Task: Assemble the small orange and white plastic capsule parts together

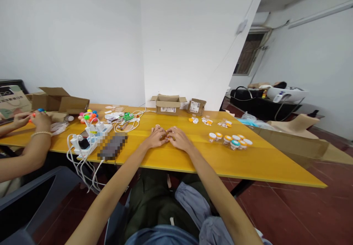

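Walls point(182, 35): white, far
Floor point(298, 208): red tiles, right
Table point(259, 162): yellow
Window point(249, 53): dark, far right
Chair point(65, 177): near left

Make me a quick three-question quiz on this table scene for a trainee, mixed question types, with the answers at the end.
1. Multiple choice: a group of lidded cups stands to the right of the right hand. Which lid colour appears there?
A) black
B) teal
C) purple

2. Fill in the blank: the white power strip is on the table, to the ____ of the left hand.

3. True or false: the person's two hands are far apart, at opposite ends of the table.

Key: 1. B; 2. left; 3. False, they are close together.
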{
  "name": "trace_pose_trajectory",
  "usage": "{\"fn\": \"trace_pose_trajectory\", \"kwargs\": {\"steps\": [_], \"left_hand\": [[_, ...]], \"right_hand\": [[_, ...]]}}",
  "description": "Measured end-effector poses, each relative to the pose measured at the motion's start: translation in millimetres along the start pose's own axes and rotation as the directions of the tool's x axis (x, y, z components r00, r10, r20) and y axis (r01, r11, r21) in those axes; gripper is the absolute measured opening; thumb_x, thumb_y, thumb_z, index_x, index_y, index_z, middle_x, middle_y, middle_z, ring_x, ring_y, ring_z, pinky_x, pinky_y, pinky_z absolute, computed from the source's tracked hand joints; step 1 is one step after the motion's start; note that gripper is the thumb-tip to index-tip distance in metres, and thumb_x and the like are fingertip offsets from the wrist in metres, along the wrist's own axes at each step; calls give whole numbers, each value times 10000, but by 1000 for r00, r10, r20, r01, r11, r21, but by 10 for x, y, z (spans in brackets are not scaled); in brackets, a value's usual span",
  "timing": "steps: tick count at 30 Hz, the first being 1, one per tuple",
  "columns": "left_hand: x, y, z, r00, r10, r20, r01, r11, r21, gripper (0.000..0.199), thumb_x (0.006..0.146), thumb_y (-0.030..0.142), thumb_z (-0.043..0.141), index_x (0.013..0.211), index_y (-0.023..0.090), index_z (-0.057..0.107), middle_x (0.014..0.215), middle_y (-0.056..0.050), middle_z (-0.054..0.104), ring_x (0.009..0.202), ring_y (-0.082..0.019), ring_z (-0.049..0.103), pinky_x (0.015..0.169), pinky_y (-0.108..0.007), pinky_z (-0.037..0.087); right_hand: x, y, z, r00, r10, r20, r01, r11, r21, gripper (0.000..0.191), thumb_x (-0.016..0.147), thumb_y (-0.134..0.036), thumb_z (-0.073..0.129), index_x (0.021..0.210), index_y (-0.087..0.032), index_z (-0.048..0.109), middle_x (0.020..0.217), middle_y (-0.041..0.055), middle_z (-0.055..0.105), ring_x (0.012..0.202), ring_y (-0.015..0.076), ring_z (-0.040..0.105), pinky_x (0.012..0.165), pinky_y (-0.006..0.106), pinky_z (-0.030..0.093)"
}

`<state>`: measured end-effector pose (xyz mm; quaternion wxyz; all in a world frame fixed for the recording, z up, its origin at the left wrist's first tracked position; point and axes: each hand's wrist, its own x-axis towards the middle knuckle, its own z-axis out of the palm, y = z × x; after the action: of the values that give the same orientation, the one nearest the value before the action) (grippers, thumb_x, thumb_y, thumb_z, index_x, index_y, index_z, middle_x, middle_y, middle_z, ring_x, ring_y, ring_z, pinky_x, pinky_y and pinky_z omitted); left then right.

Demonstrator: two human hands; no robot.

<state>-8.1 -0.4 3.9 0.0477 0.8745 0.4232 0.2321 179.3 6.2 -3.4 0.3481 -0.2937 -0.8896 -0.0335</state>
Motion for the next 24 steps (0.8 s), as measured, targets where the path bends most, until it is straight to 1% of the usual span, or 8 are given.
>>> {"fn": "trace_pose_trajectory", "kwargs": {"steps": [8, 12, 17, 24], "left_hand": [[-2, -13, 18, 1000, 0, -14, 0, 1000, -5, 274, 897, 476, 573, 945, 228, 676, 962, -62, 599, 1075, -275, 439, 951, -440, 330], [0, -15, 17, 1000, 8, -16, -9, 1000, -11, 254, 893, 453, 583, 911, 217, 674, 966, -65, 600, 1075, -274, 434, 953, -443, 329], [6, -23, 23, 1000, 6, -12, -6, 1000, -29, 242, 892, 450, 585, 919, 231, 685, 977, -64, 609, 1069, -273, 433, 956, -453, 328], [-1, -20, 15, 1000, 5, -12, -5, 999, -37, 234, 887, 447, 588, 933, 240, 686, 983, -65, 609, 1075, -277, 425, 958, -459, 327]], "right_hand": [[-8, 26, 11, 1000, 6, -13, -6, 999, 32, 284, 801, -45, 532, 795, -249, 729, 1009, 60, 660, 969, 227, 580, 894, 420, 500], [-10, 30, 29, 998, 56, -41, -54, 997, 58, 297, 796, -36, 527, 851, -259, 716, 1001, 47, 659, 960, 218, 581, 908, 420, 489], [-9, 29, 63, 990, 137, -20, -135, 986, 98, 192, 820, -95, 572, 813, -248, 688, 986, 46, 658, 953, 215, 591, 892, 417, 493], [-6, 20, 69, 986, 168, 15, -168, 979, 113, 125, 854, -148, 610, 784, -240, 658, 1000, 47, 662, 968, 209, 598, 892, 409, 493]]}}
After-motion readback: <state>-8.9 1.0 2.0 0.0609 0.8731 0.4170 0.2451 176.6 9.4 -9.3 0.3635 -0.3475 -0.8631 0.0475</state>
